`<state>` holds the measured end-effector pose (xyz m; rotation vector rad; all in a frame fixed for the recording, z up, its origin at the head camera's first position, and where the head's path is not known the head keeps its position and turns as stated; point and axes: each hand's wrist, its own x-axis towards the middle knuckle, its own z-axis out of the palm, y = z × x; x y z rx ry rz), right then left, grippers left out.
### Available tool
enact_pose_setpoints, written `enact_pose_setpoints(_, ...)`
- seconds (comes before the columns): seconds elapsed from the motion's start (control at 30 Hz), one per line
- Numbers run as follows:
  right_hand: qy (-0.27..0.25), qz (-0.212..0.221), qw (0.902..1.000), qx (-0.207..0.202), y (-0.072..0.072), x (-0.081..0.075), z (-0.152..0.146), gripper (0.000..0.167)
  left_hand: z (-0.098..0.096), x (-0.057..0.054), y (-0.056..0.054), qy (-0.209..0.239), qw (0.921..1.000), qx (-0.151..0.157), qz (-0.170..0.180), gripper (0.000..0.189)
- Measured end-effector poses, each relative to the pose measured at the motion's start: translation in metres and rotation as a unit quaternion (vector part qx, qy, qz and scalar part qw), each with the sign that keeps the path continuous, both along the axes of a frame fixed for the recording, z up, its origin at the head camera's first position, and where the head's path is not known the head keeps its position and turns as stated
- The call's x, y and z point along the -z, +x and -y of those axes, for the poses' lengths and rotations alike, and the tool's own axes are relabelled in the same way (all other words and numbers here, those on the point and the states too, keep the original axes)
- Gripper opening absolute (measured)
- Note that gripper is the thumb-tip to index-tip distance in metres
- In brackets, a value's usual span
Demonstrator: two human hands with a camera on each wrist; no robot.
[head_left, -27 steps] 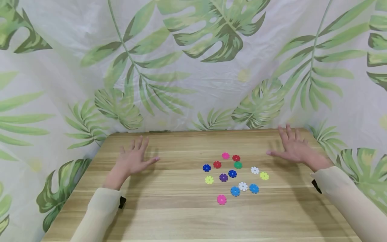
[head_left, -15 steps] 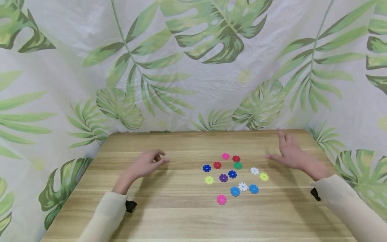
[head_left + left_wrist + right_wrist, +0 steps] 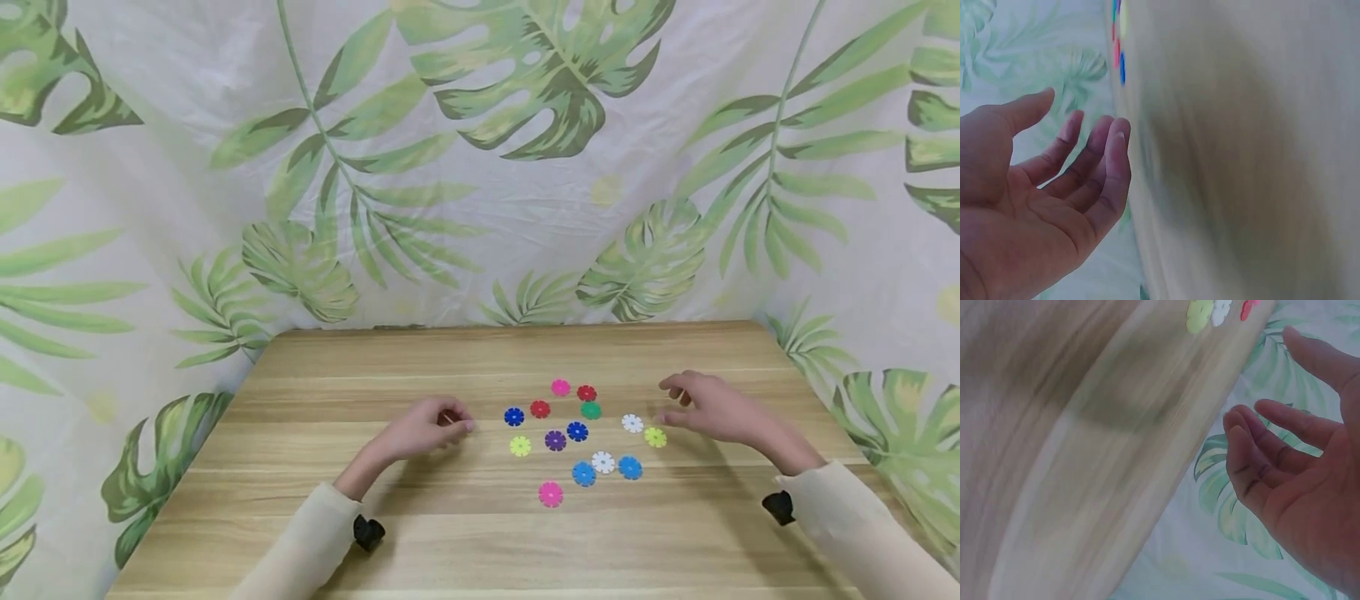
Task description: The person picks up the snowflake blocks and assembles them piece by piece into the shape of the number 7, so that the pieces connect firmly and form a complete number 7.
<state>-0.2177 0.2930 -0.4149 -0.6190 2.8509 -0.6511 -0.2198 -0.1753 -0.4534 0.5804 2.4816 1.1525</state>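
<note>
The notched discs [image 3: 555, 440] are laid flat on the counter [image 3: 450, 550], somewhat nearer its right edge than its left, and are mostly spaced apart, presumably so each can be reached singly. They are flanked by both hands: the left hand [image 3: 420, 433] is held near a dark blue disc [image 3: 513, 417], the right hand [image 3: 708, 408] just beside a yellow disc [image 3: 655, 437]. All fingers are loosely bent, and nothing is seen grasped. The far edge is backed by leaf-patterned cloth [image 3: 487, 208]; more sideways room is left toward the left edge.
</note>
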Motion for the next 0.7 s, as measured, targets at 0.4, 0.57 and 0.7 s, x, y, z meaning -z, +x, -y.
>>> enact_pose_setpoints(0.4, -0.037, 0.021, 0.9991, -0.001, 0.012, 0.021, 0.013, 0.048, -0.044, 0.010, 0.007, 0.002, 0.9992, 0.025, -0.031, 0.021)
enact_pose_setpoints(0.57, -0.042, 0.024, 0.9988, 0.005, 0.012, 0.027, 0.017, 0.044, -0.056, 0.012, 0.003, -0.014, 0.9989, 0.031, -0.033, 0.019)
enact_pose_setpoints(0.7, -0.044, 0.030, 0.9986, 0.005, 0.013, 0.030, 0.017, 0.039, -0.064, 0.009, 0.000, -0.049, 0.9969, 0.040, -0.046, 0.022)
